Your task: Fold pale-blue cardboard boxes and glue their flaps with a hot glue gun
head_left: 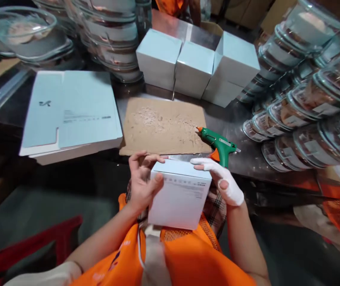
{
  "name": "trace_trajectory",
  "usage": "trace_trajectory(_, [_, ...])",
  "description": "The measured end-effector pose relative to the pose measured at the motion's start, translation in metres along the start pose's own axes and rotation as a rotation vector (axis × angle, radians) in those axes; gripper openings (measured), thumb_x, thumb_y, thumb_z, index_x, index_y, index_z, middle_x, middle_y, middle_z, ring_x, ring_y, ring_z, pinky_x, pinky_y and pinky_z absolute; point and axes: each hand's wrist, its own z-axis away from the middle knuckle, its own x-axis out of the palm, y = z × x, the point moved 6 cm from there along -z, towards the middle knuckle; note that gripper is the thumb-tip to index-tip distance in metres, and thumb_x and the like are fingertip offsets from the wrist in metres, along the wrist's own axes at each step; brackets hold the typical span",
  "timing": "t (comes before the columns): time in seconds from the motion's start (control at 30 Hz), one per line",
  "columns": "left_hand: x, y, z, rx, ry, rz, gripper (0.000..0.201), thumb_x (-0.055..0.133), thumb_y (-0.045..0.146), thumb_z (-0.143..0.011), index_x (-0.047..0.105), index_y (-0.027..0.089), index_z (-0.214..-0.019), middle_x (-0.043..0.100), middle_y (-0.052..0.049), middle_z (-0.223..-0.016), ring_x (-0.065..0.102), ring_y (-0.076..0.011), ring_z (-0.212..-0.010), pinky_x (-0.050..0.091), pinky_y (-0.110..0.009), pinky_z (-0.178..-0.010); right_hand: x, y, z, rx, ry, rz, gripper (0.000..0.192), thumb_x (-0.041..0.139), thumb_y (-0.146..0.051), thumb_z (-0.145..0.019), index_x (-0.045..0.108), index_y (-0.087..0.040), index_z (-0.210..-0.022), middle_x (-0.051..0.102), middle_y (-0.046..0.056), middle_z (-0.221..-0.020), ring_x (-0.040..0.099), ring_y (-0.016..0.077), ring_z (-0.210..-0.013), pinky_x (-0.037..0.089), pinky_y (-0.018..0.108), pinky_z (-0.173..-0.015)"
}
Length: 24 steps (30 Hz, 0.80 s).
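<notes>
Close to my body I hold a white cardboard box (178,200) with small grey print along its upper front. My left hand (144,180) grips its left side, thumb on the front face and fingers at the top edge. On the opposite side, my right hand (222,180), in a white glove with bare fingertips showing, presses the top right corner. Just beyond the box lies a worn sheet of brown cardboard (164,137) with dried residue on it. A green glue gun (219,143) with an orange nozzle and trigger rests at that sheet's right edge.
Flat white box blanks (89,107) are stacked at left. Several white boxes (195,61) stand at the back of the metal table (229,119). Glass containers rise in stacks at back left (110,35) and right (301,107). People in orange are partly visible behind and at right.
</notes>
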Motion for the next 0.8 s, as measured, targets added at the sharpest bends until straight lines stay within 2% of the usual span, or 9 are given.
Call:
trace_trajectory(0.1, [0.001, 0.005, -0.003, 0.063, -0.075, -0.057, 0.03, 0.075, 0.053, -0.098, 0.072, 0.026, -0.11, 0.071, -0.006, -0.106, 0.074, -0.0266, -0.116, 0.059, -0.042, -0.101, 0.004, -0.01, 0.007, -0.165, -0.074, 0.181, 0.069, 0.076, -0.082, -0.081, 0.08, -0.028, -0.123, 0.072, 0.013, -0.145, 0.068, 0.033, -0.133, 0.053, 0.052, -0.115])
trace_trajectory(0.17, [0.001, 0.012, -0.003, 0.108, -0.119, -0.121, 0.029, 0.073, 0.051, -0.1, 0.078, 0.024, -0.092, 0.071, -0.008, -0.11, 0.073, -0.0267, -0.118, 0.058, -0.041, -0.103, 0.01, -0.014, 0.009, -0.284, -0.076, 0.287, 0.047, 0.082, -0.06, -0.09, 0.079, -0.031, -0.126, 0.072, 0.011, -0.145, 0.069, 0.0299, -0.133, 0.053, 0.051, -0.115])
trace_trajectory(0.27, [0.003, 0.02, -0.002, 0.146, -0.176, -0.128, 0.026, 0.07, 0.048, -0.103, 0.08, 0.025, -0.094, 0.076, -0.008, -0.108, 0.072, -0.0252, -0.118, 0.057, -0.043, -0.107, 0.017, -0.014, 0.012, -0.401, -0.078, 0.314, 0.03, 0.077, -0.039, -0.099, 0.079, -0.034, -0.128, 0.071, 0.009, -0.146, 0.069, 0.0259, -0.133, 0.056, 0.047, -0.113])
trace_trajectory(0.37, [0.008, 0.024, -0.002, 0.155, -0.199, -0.12, 0.025, 0.067, 0.045, -0.105, 0.079, 0.026, -0.094, 0.079, -0.006, -0.099, 0.073, -0.0242, -0.114, 0.055, -0.046, -0.111, 0.018, -0.008, 0.016, -0.442, -0.012, 0.297, 0.025, 0.074, -0.036, -0.101, 0.081, -0.035, -0.125, 0.069, 0.009, -0.148, 0.07, 0.0265, -0.133, 0.059, 0.046, -0.11])
trace_trajectory(0.47, [0.011, 0.025, -0.002, 0.155, -0.175, -0.115, 0.025, 0.068, 0.045, -0.104, 0.079, 0.025, -0.094, 0.079, -0.006, -0.095, 0.074, -0.0243, -0.106, 0.057, -0.05, -0.11, 0.018, -0.002, 0.022, -0.454, 0.188, 0.27, 0.02, 0.072, -0.044, -0.101, 0.083, -0.033, -0.113, 0.07, 0.009, -0.139, 0.074, 0.0288, -0.123, 0.061, 0.049, -0.106])
trace_trajectory(0.6, [0.013, 0.024, -0.002, 0.154, -0.126, -0.113, 0.025, 0.069, 0.045, -0.104, 0.079, 0.025, -0.092, 0.078, -0.005, -0.095, 0.074, -0.0233, -0.104, 0.056, -0.049, -0.111, 0.017, 0.008, 0.027, -0.424, 0.526, 0.212, 0.034, 0.071, -0.058, -0.099, 0.079, -0.026, -0.091, 0.065, 0.01, -0.135, 0.079, 0.0265, -0.102, 0.064, 0.05, -0.095])
trace_trajectory(0.67, [0.012, 0.023, -0.005, 0.153, -0.122, -0.121, 0.027, 0.07, 0.046, -0.103, 0.079, 0.025, -0.089, 0.079, -0.005, -0.093, 0.074, -0.0236, -0.105, 0.057, -0.047, -0.108, 0.018, 0.013, 0.025, -0.39, 0.566, 0.214, 0.039, 0.071, -0.061, -0.098, 0.077, -0.024, -0.088, 0.063, 0.01, -0.135, 0.078, 0.0264, -0.105, 0.062, 0.05, -0.099])
trace_trajectory(0.73, [0.005, 0.021, -0.01, 0.102, -0.059, -0.132, 0.031, 0.072, 0.05, -0.101, 0.078, 0.023, -0.086, 0.079, -0.005, -0.092, 0.075, -0.0241, -0.104, 0.058, -0.045, -0.106, 0.017, 0.019, 0.025, -0.362, 0.536, 0.234, 0.051, 0.065, -0.074, -0.096, 0.077, -0.025, -0.108, 0.059, 0.013, -0.144, 0.073, 0.0312, -0.122, 0.06, 0.051, -0.104])
trace_trajectory(0.8, [-0.012, 0.017, -0.018, -0.009, 0.136, -0.132, 0.036, 0.075, 0.055, -0.097, 0.076, 0.022, -0.083, 0.078, -0.004, -0.092, 0.075, -0.0234, -0.102, 0.057, -0.04, -0.105, 0.013, 0.024, 0.036, -0.387, 0.529, 0.34, 0.077, 0.047, -0.086, -0.096, 0.064, -0.028, -0.143, 0.054, 0.018, -0.153, 0.065, 0.0345, -0.135, 0.06, 0.052, -0.104])
